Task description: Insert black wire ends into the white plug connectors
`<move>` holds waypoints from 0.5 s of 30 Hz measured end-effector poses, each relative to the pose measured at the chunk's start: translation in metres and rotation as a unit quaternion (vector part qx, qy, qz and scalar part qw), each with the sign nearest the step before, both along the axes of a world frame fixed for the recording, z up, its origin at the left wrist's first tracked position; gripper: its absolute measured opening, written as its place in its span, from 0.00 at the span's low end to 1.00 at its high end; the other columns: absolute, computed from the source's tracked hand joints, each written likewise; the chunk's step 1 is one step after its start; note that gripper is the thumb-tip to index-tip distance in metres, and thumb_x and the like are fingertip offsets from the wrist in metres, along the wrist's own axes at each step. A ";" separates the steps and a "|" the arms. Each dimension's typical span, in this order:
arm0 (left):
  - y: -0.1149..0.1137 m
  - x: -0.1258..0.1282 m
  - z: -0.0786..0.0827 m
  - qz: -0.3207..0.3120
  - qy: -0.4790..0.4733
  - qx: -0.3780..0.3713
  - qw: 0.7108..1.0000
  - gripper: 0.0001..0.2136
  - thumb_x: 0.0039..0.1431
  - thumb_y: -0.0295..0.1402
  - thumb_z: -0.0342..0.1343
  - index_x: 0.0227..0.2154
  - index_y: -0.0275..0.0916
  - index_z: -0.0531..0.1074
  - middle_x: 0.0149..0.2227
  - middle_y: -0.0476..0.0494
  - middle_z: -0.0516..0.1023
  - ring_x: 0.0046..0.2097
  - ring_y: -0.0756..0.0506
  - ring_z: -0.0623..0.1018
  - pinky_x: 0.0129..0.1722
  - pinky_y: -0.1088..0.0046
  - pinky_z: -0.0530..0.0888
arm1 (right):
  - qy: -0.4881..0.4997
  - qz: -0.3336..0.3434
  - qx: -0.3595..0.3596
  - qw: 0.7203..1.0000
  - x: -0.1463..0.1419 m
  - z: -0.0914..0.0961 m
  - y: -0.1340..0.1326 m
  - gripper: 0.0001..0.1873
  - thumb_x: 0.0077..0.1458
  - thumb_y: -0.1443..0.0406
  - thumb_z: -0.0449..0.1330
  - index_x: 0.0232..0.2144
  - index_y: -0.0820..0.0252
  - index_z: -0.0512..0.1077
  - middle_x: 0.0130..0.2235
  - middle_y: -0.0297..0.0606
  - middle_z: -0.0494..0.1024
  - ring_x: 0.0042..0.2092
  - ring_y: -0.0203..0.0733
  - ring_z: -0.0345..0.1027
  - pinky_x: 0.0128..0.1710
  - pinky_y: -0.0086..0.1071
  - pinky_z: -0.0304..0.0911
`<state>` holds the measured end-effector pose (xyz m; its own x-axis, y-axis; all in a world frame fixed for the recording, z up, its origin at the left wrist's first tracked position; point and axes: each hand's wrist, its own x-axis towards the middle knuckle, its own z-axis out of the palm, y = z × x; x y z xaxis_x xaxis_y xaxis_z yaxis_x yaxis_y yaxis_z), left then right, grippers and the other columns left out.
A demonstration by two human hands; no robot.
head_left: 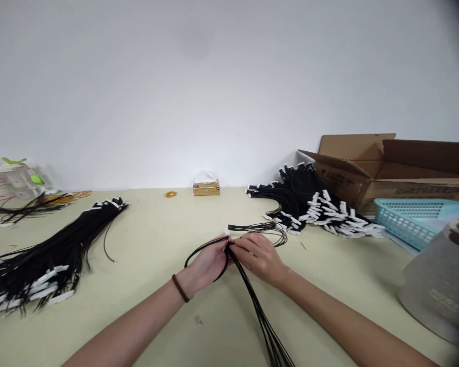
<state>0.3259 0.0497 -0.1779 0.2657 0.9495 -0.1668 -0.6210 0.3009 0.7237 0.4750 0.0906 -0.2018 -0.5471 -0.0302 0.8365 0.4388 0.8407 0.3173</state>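
Observation:
Both hands meet at the middle of the table around a black wire harness (257, 300) with a white connector at its upper end. My left hand (211, 261) is closed around the bundle from the left, and one loop of wire curves behind its wrist. From the right, my right hand (260, 255) pinches the same wires with its fingertips. Long strands run from between the hands down to the lower edge, and a looped part lies beyond the right hand. The exact grip between the fingertips is hidden.
At left lies a large bundle of black wires (67, 239) with white connectors. A heap of similar harnesses (300, 196) sits at right before a cardboard box (361, 188). Nearby are a turquoise basket (400, 221), a grey container (439, 285), a tissue pack (206, 189) and rubber bands (170, 194).

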 end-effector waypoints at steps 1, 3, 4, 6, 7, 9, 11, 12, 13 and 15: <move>0.000 0.000 0.000 -0.005 -0.001 -0.002 1.000 0.02 0.50 0.27 0.54 0.25 0.36 0.69 0.23 0.51 0.70 0.27 0.54 0.67 0.31 0.75 0.61 | 0.002 0.002 -0.002 1.000 0.000 0.000 0.000 0.08 0.53 0.73 0.57 0.37 0.62 0.68 0.35 0.37 0.75 0.36 0.37 0.63 0.35 0.32 0.60; 0.000 -0.001 0.001 -0.007 -0.002 -0.003 1.000 0.02 0.50 0.27 0.55 0.24 0.36 0.68 0.23 0.51 0.70 0.26 0.54 0.67 0.31 0.76 0.61 | 0.007 0.009 -0.009 1.000 -0.001 0.001 -0.001 0.07 0.53 0.73 0.57 0.37 0.62 0.68 0.34 0.37 0.75 0.36 0.37 0.63 0.35 0.31 0.60; 0.000 -0.001 0.001 -0.008 -0.002 -0.002 1.000 0.02 0.50 0.26 0.55 0.24 0.36 0.68 0.23 0.51 0.70 0.26 0.54 0.67 0.31 0.76 0.61 | 0.012 0.013 -0.013 1.000 -0.001 0.002 -0.002 0.07 0.53 0.73 0.57 0.36 0.62 0.68 0.34 0.37 0.75 0.35 0.36 0.63 0.35 0.31 0.60; 0.000 -0.001 0.001 -0.011 -0.001 0.000 1.000 0.01 0.49 0.26 0.55 0.25 0.36 0.69 0.23 0.51 0.71 0.26 0.54 0.68 0.30 0.76 0.61 | 0.024 0.020 -0.021 0.999 -0.002 0.002 -0.002 0.07 0.53 0.74 0.56 0.36 0.62 0.69 0.33 0.37 0.75 0.35 0.36 0.64 0.34 0.31 0.60; 0.000 -0.001 0.001 -0.014 -0.002 0.000 1.000 0.01 0.49 0.26 0.55 0.25 0.35 0.69 0.23 0.51 0.71 0.27 0.54 0.68 0.31 0.76 0.61 | 0.028 0.024 -0.026 0.999 -0.002 0.002 -0.002 0.07 0.53 0.74 0.57 0.36 0.62 0.69 0.33 0.37 0.75 0.35 0.36 0.64 0.34 0.31 0.60; 0.000 -0.001 0.000 -0.015 -0.004 0.001 1.000 0.01 0.50 0.27 0.55 0.25 0.35 0.69 0.24 0.50 0.71 0.27 0.54 0.69 0.31 0.76 0.62 | 0.035 0.036 -0.043 0.998 -0.002 0.001 -0.001 0.07 0.53 0.74 0.57 0.36 0.61 0.69 0.34 0.38 0.75 0.35 0.37 0.64 0.35 0.31 0.61; 0.001 -0.001 0.000 -0.002 -0.004 -0.001 1.000 0.02 0.50 0.26 0.54 0.25 0.35 0.69 0.24 0.50 0.71 0.27 0.54 0.69 0.31 0.76 0.63 | 0.048 0.053 -0.073 0.995 -0.003 -0.001 0.000 0.08 0.54 0.73 0.56 0.37 0.61 0.69 0.35 0.38 0.75 0.36 0.37 0.64 0.35 0.32 0.62; 0.001 -0.001 0.000 0.010 -0.004 -0.002 1.000 0.02 0.51 0.26 0.54 0.25 0.35 0.69 0.24 0.50 0.71 0.27 0.54 0.68 0.32 0.76 0.63 | 0.053 0.066 -0.094 0.992 -0.004 -0.001 0.000 0.09 0.54 0.73 0.56 0.38 0.60 0.69 0.35 0.38 0.75 0.37 0.37 0.65 0.36 0.32 0.62; 0.002 -0.001 0.000 0.026 -0.004 -0.001 1.000 0.02 0.51 0.26 0.54 0.25 0.35 0.68 0.24 0.51 0.71 0.27 0.54 0.68 0.32 0.76 0.63 | 0.057 0.084 -0.118 0.988 -0.004 -0.001 0.000 0.10 0.55 0.73 0.55 0.39 0.60 0.69 0.36 0.39 0.74 0.38 0.37 0.65 0.38 0.32 0.63; 0.004 -0.001 0.001 0.063 -0.007 0.005 0.998 0.03 0.51 0.25 0.53 0.24 0.35 0.68 0.23 0.51 0.71 0.27 0.55 0.69 0.33 0.77 0.64 | 0.058 0.128 -0.175 0.974 -0.006 0.000 -0.003 0.13 0.57 0.73 0.52 0.43 0.59 0.68 0.40 0.40 0.74 0.43 0.38 0.66 0.42 0.34 0.64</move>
